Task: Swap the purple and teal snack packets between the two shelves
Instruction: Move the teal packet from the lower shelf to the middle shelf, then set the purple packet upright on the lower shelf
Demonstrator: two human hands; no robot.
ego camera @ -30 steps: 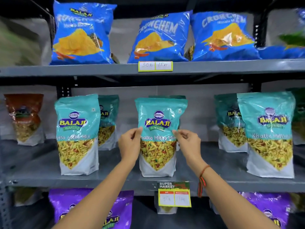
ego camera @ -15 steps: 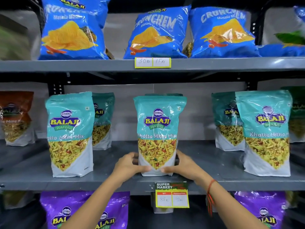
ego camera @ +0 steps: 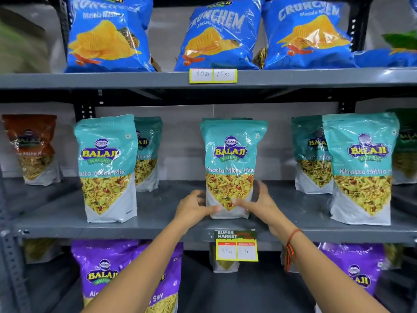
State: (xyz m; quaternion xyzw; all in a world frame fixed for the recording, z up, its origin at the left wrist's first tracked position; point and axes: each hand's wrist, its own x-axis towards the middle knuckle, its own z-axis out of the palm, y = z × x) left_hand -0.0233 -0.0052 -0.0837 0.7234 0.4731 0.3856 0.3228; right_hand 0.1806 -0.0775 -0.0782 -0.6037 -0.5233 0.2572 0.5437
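Note:
A teal Khatta Mitha Mix packet stands upright in the middle of the grey middle shelf. My left hand and my right hand grip its white base from both sides, thumbs across the front. More teal packets stand on the same shelf, one at the left and one at the right, each with another behind it. On the shelf below, a purple packet shows at the left, partly behind my left forearm. Another purple packet shows at the right.
Blue Crunchem crisp bags fill the top shelf. A brown packet stands at the middle shelf's far left, a green one at its far right. A yellow price tag hangs from the middle shelf's front edge below my hands.
My hands slid down from the middle of the centre teal packet to its base. The packet still stands in the same spot on the shelf.

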